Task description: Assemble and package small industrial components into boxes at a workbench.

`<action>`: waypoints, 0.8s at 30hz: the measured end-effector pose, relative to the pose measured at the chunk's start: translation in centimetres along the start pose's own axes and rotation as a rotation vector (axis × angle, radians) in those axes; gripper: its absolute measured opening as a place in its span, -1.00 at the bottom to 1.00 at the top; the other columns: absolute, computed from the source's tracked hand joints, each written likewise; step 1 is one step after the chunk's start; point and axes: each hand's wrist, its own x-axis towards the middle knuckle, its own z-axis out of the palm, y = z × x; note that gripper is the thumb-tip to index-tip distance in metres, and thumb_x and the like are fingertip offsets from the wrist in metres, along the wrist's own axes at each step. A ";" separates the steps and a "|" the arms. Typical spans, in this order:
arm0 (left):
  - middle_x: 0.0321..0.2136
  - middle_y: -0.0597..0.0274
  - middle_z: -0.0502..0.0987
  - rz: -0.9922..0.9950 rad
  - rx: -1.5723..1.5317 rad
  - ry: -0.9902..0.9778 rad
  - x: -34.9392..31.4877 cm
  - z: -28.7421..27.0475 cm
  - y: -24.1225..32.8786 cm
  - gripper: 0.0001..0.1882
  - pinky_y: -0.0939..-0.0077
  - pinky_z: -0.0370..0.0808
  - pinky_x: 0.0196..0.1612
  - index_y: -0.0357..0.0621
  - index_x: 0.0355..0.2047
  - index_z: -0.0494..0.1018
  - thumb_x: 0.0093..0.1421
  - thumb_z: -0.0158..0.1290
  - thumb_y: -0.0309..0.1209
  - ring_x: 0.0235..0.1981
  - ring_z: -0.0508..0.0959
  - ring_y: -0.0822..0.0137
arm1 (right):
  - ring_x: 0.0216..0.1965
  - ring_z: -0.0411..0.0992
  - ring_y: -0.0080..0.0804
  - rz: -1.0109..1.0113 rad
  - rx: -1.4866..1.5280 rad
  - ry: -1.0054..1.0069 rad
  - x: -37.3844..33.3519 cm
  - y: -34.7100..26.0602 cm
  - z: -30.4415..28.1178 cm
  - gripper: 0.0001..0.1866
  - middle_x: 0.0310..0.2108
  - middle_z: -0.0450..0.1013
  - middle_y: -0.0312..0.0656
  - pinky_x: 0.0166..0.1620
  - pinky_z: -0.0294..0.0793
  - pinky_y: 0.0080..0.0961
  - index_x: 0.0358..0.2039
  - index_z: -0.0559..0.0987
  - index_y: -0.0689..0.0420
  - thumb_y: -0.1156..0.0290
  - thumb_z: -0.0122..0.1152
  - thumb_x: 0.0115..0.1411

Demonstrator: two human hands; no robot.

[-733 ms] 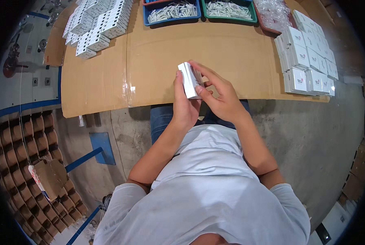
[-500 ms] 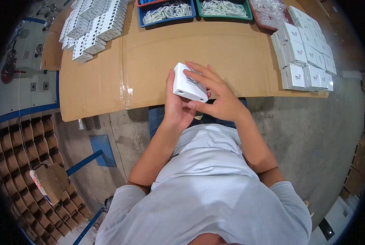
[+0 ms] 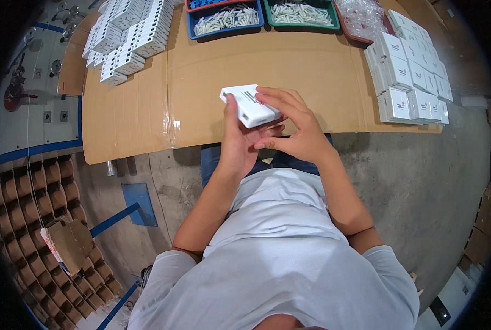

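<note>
A small white box-shaped case (image 3: 246, 104), with dark and red print on its top face and small openings in its side, is held up over the near edge of the table. My left hand (image 3: 239, 140) grips it from the left and below, thumb along its left side. My right hand (image 3: 297, 121) has its fingers on the top and right side of the same case, while the thumb stays below, apart from it. Parts of my left fingers are hidden under the case.
Cardboard (image 3: 212, 66) covers the table. White slotted boxes (image 3: 127, 60) are stacked at far left, printed white boxes (image 3: 413, 77) at right. At the back stand a blue tray (image 3: 191, 25) and a green tray (image 3: 336, 19) of small white pieces, beside clear plastic bags (image 3: 363, 19).
The white case has turned in my hands, its far end swinging left and its near side rising. My right fingers have shifted to its right part.
</note>
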 end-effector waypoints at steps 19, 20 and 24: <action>0.00 0.15 0.45 -0.055 -0.111 -0.011 0.4 -0.4 -0.7 -0.39 0.27 0.45 0.12 -0.08 0.16 0.27 0.43 -0.21 0.17 -0.05 0.54 0.29 | -0.08 0.57 -0.26 -0.030 -0.022 0.148 0.0 0.8 0.7 -0.60 -0.10 0.60 -0.11 -0.09 0.57 -0.43 -0.07 0.64 0.20 0.58 0.43 0.02; -0.01 0.15 0.46 -0.068 -0.179 -0.008 0.5 -0.6 -0.8 -0.41 0.26 0.46 0.12 -0.06 0.16 0.27 0.43 -0.21 0.16 -0.04 0.54 0.28 | -0.07 0.57 -0.27 -0.049 -0.029 0.148 0.0 0.8 0.9 -0.59 -0.07 0.60 -0.11 -0.08 0.58 -0.41 -0.04 0.63 0.20 0.57 0.41 0.05; 0.01 0.17 0.43 0.019 -0.131 -0.053 0.2 -0.2 -0.6 -0.40 0.25 0.44 0.16 -0.04 0.23 0.20 0.43 -0.18 0.13 0.06 0.48 0.29 | -0.05 0.58 -0.23 0.010 0.051 0.126 -0.6 1.2 2.3 -0.50 0.03 0.57 -0.07 0.13 0.53 -0.29 0.11 0.56 0.16 0.60 0.32 0.10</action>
